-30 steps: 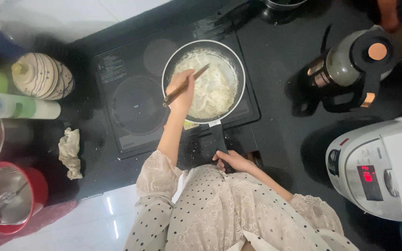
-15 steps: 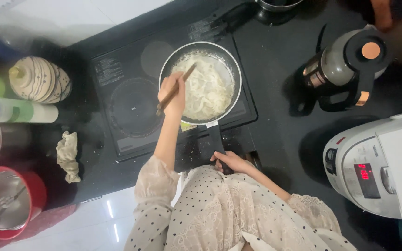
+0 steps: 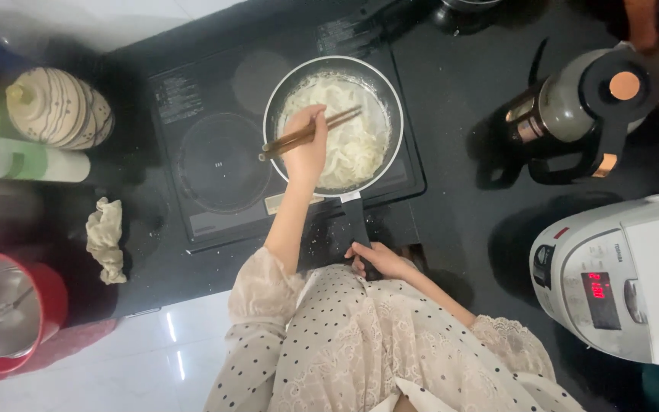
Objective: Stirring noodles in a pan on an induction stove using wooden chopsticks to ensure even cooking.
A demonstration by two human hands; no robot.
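A round metal pan (image 3: 330,61) full of pale white noodles (image 3: 360,145) sits on the right burner of a black induction cooktop (image 3: 215,164). My left hand (image 3: 306,152) reaches over the pan's near left side and is shut on a pair of wooden chopsticks (image 3: 333,122), which lie almost level with their tips over the noodles. My right hand (image 3: 379,261) grips the end of the pan's black handle (image 3: 354,221) at the front edge of the cooktop. My dotted cream sleeves and dress fill the bottom of the view.
On the dark counter, a steel and black kettle (image 3: 581,107) stands right of the pan, with a white rice cooker (image 3: 619,282) in front of it. To the left are a striped jar (image 3: 59,107), a green bottle (image 3: 24,159), a crumpled cloth (image 3: 107,238) and a red lidded pot (image 3: 9,313).
My left hand has turned the chopsticks from a steep slant to nearly level and shifted over the noodles. The right hand stays on the handle.
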